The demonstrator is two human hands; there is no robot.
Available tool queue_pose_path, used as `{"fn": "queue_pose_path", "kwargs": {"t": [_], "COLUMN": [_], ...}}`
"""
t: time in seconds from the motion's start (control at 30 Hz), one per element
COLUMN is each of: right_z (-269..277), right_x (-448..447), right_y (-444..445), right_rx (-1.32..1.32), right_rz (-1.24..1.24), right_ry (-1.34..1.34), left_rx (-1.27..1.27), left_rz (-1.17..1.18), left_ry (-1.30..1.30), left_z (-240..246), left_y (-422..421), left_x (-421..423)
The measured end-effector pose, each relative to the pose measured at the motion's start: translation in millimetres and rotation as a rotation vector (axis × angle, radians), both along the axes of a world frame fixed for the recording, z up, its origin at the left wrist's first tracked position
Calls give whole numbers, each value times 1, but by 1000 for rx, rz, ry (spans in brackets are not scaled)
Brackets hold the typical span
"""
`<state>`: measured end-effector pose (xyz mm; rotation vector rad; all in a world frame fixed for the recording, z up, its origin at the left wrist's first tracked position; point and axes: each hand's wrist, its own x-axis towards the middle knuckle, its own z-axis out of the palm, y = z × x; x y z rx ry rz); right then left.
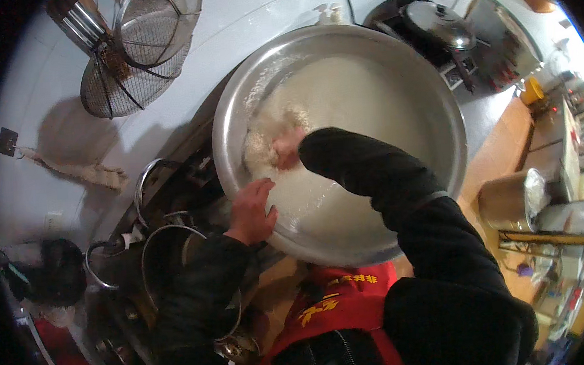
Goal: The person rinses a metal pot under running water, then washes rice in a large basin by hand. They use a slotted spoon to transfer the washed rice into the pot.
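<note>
A large round metal basin [229, 116] holds cloudy, whitish liquid, with pale grains [259, 147] bunched at its left side. Among those grains is my right hand [288, 148], blurred and partly under the liquid; whether its fingers hold grains cannot be told. My left hand [253, 212] rests at the basin's lower left rim, fingers spread over the edge, holding nothing that shows. Black sleeves cover both arms. A red apron [344, 299] with yellow writing lies just below the basin.
Wire-mesh strainers [139, 66] hang on the white wall at upper left, above a cloth [75, 168]. A lidded pan [437, 23] and a large pot [509, 43] stand at upper right. A metal bin [506, 202] stands at right. Another person [62, 317] is at lower left.
</note>
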<state>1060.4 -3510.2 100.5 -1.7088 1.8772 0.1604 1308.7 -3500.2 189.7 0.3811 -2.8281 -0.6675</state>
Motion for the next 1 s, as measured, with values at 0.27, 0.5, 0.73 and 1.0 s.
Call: {"fn": "queue_pose_path", "kwargs": {"t": [0.27, 0.5, 0.73, 1.0], "right_z": [52, 11, -195, -194], "right_x": [6, -123, -307, -324], "right_y": [213, 257, 183, 31], "right_rx": [-43, 212, 81, -176], "right_rz": [78, -592, -420, -644], "right_ry": [273, -75, -301, -522], "left_rx": [217, 771, 750, -310], "left_rz": [86, 253, 610, -91], "left_ry": [-487, -428, -379, -777], "left_z": [-60, -127, -173, -156], "left_y": [-41, -98, -137, -130], "left_x": [-67, -150, -219, -270]}}
